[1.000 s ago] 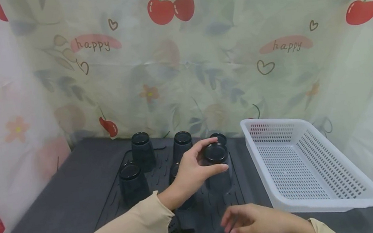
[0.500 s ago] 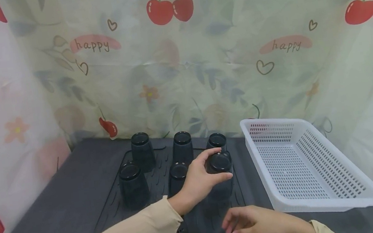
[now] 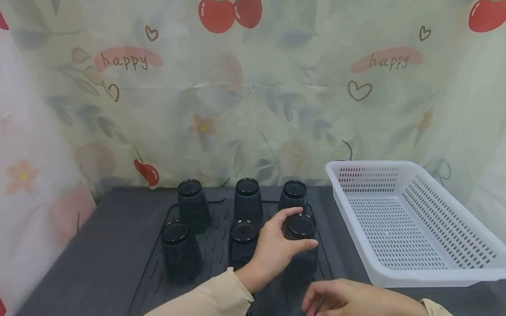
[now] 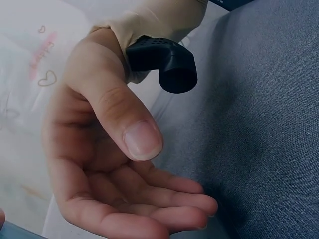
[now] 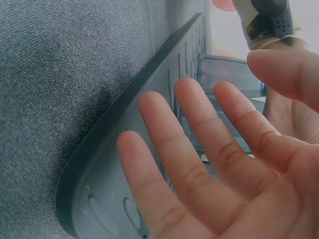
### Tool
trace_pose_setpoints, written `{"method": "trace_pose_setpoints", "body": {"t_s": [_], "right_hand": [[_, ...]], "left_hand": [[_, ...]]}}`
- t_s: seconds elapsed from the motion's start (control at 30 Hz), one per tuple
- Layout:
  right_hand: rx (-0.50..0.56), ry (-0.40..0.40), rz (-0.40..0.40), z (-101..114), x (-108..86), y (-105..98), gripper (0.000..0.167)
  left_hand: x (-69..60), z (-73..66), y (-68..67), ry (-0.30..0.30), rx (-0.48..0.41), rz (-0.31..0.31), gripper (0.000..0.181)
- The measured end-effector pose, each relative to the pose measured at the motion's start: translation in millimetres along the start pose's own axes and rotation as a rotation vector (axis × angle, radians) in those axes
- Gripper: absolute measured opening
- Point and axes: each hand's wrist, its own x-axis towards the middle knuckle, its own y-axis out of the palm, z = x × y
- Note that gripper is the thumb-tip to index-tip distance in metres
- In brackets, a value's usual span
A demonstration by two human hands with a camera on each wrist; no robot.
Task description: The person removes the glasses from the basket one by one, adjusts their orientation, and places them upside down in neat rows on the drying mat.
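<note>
Upside down, dark see-through tumblers stand in two rows on a black draining mat (image 3: pixel 153 291). With thumb and index finger curled round its sides, my left hand (image 3: pixel 271 253) grips the front right tumbler (image 3: pixel 301 226) near its upturned base. The front middle tumbler (image 3: pixel 243 233) is partly hidden behind that hand, and the back right tumbler (image 3: pixel 295 189) is just beyond it. Loosely bent and holding nothing, my right hand (image 3: pixel 346 299) is above the mat's near right corner. The left wrist view shows this same right hand (image 4: pixel 104 144); the right wrist view has its spread fingers (image 5: pixel 159 119) over the mat (image 5: pixel 99 184).
A white perforated basket (image 3: pixel 364 250) stands right of the mat on the dark grey tablecloth (image 3: pixel 61 297). Other tumblers stand at the left: a back one (image 3: pixel 194 207) and a front one (image 3: pixel 181 253). A cherry-print curtain (image 3: pixel 246 101) hangs behind and on both sides.
My left hand has moved toward me and slightly down with the gripped tumbler, now in the front row. The back right and front middle tumblers show more. My right hand has barely moved.
</note>
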Motion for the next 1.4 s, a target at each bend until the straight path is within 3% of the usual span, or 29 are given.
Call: {"method": "trace_pose_setpoints", "body": {"t_s": [0.47,1.0,1.4], "right_hand": [[0.002,-0.011,0.005,0.7,2.5,0.4,0.024],[0.009,-0.018,0.010,0.9,3.3,0.5,0.023],[0.027,-0.011,0.015,1.1,4.2,-0.2,0.023]], "left_hand": [[3.5,8.1,4.6,-0.035,0.026,0.010,0.064],[1.5,10.1,9.1,-0.011,0.067,0.012,0.065],[-1.1,12.7,5.5,0.001,0.050,0.057,0.063]]}}
